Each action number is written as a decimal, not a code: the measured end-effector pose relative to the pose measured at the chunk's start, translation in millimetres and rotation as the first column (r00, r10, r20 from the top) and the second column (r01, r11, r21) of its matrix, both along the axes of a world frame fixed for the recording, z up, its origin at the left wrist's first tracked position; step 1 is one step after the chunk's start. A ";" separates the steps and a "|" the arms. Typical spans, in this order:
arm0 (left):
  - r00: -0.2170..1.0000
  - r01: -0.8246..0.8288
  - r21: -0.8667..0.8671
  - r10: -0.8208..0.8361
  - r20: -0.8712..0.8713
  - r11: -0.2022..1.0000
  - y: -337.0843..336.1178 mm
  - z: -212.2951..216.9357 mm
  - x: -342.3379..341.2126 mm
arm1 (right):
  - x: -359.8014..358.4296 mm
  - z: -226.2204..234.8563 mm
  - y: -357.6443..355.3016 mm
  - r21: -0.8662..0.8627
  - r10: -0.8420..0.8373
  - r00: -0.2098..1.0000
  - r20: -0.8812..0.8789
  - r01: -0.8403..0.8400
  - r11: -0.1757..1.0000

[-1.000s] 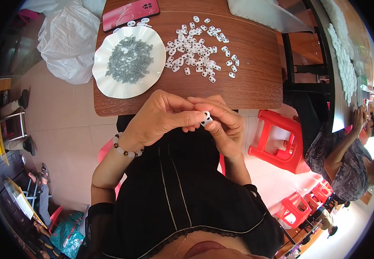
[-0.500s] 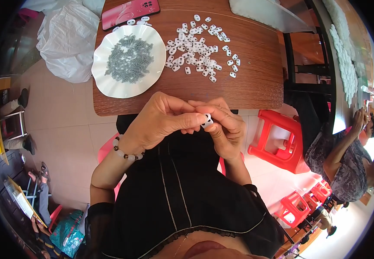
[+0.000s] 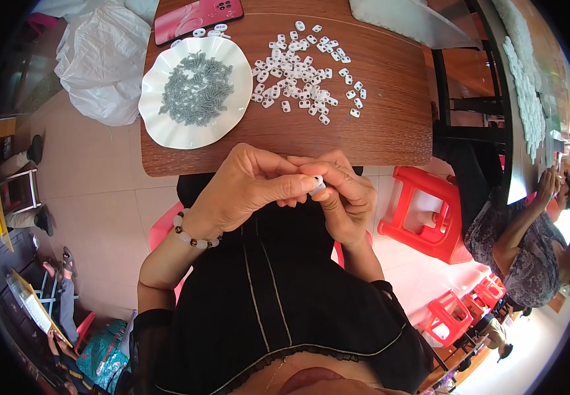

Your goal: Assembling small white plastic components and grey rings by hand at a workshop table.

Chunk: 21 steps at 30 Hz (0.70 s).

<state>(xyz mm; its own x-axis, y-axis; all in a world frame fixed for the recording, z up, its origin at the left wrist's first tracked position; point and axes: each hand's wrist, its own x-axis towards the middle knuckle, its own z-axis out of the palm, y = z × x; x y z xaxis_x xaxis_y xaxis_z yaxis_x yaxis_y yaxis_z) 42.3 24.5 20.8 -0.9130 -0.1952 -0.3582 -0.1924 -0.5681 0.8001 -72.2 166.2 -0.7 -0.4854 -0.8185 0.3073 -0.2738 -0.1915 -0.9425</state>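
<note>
Both hands pinch one small white plastic piece [image 3: 317,184] between them, just off the near edge of the wooden table [image 3: 390,125] and above the lap: the left hand [image 3: 249,191] closes thumb and fingertips on it from the left, the right hand [image 3: 344,197] curls around it from the right. Compared with a second ago, the hands sit in almost the same spot; the fingers have closed a little tighter and the piece shows less.

The piece is smooth and rounded, mostly hidden by fingertips. A bracelet of pale and brown beads [image 3: 193,237] circles the left wrist. On the brown, grained tabletop, toward the far edge, lies a scatter of like white pieces [image 3: 305,72]; left of it a white plate with a wavy rim [image 3: 160,125] holds a heap of small grey parts [image 3: 196,89]. A pink phone [image 3: 196,14] lies at the far left corner.
</note>
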 end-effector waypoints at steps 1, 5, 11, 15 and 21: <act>1.000 -0.001 0.002 0.001 0.003 1.000 0.2 -0.2 0.3 | 0.6 0.3 -0.2 -0.005 -0.005 1.000 0.007 0.005 1.000; 1.000 -0.007 0.015 0.008 -0.001 1.000 1.0 0.5 -0.1 | 0.9 0.2 -0.5 -0.015 -0.014 1.000 -0.010 0.014 1.000; 1.000 -0.007 -0.006 0.007 0.007 1.000 1.8 4.2 -0.6 | 1.1 0.2 0.0 0.001 -0.028 0.999 -0.018 0.028 1.000; 1.000 -0.003 -0.018 0.003 0.006 1.000 1.2 2.4 -1.1 | 1.9 -0.4 -0.7 0.004 -0.042 0.999 -0.010 0.042 0.999; 1.000 0.009 -0.027 -0.008 0.028 1.000 -0.1 0.1 -0.2 | 0.9 -0.8 -0.6 0.032 -0.029 0.999 -0.036 0.030 0.999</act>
<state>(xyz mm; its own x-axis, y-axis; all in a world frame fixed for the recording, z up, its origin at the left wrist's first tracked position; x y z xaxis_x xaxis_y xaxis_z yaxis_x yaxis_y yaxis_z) 42.1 24.4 20.9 -0.9043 -0.1975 -0.3784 -0.2200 -0.5442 0.8096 -71.3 165.7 -1.4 -0.4989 -0.8136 0.2986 -0.3122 -0.1526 -0.9377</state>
